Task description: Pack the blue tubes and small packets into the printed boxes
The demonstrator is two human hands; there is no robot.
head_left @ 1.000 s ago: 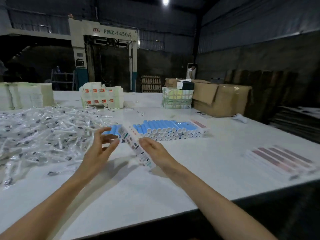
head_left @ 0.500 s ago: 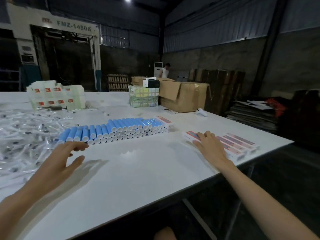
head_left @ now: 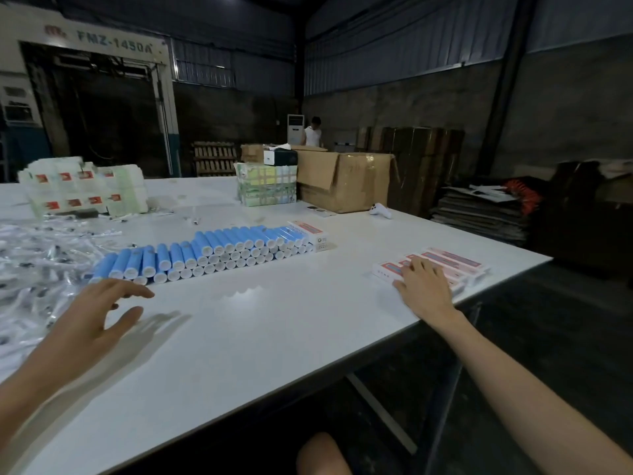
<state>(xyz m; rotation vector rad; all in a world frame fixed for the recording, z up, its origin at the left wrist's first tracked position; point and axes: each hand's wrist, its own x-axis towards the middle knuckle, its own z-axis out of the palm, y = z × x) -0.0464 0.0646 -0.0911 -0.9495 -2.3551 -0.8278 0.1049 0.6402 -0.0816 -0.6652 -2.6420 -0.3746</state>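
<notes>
Right hand (head_left: pixel 424 286), gone from table (head_left: pixel 274 337) centre, now lying straight-fingered on printed boxes (head_left: pixel 459 265) at right table edge. Left hand (head_left: pixel 92 320) hovering near blue tubes (head_left: pixel 205 248), fingers spread, holding nothing. Small packets (head_left: pixel 34 262) lying heaped at left. Judgement: one box being set down; next tube pick pending.

The left grip (head_left: pixel 92 323) (a bare hand) is held palm down, with its fingers spread and a little bent. It holds nothing. The left arm (head_left: pixel 30 382) comes in from the bottom left. The right arm (head_left: pixel 513 382) is stretched far out. The right grip (head_left: pixel 424 289) lies flat, palm down, fingers straight.
</notes>
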